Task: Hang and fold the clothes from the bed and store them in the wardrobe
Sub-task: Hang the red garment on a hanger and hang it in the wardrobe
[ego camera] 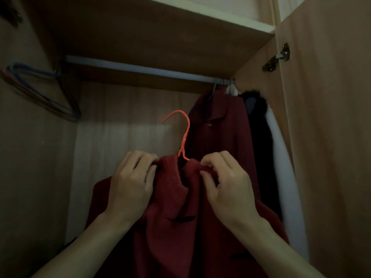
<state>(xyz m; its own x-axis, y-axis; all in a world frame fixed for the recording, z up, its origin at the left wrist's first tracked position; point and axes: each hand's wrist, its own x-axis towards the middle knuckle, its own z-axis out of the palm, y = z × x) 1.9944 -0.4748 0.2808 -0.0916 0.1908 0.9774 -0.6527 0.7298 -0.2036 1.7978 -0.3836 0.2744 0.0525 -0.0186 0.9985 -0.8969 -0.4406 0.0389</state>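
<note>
Wardrobe (124, 105): open, dim inside, with wooden walls and a lighter back panel.
Shelf (160, 33): it closes the hanging compartment from above; what lies on it cannot be seen.
Rail (140, 69): a pale bar that runs from the left wall to the right wall, just under the shelf.
On the rail, right end: a dark red coat (224, 133) with a collar hangs on a bluish hook. Just beside it hangs a black garment (261, 141) with a furry top, then a white garment (285, 167) against the right wall. The three touch each other.
Left side of the compartment: a bunch of thin empty hangers (40, 93), blue and reddish, tilted. I cannot tell what they hang from.
Task garment: a dark red garment (172, 227) is in front of the compartment, low in the middle, on an orange hanger (185, 135).
Hanger hook: it stands up free, well below the rail and not on it. The tip turns to the left.
Left hand (130, 185): fingers curled, pinching the neck edge of the garment to the left of the hanger stem.
Right hand (226, 183): fingers curled, pinching the fabric to the right of the stem.
Door (331, 137): it stands open at the right, with a metal hinge (278, 57) near its top.
</note>
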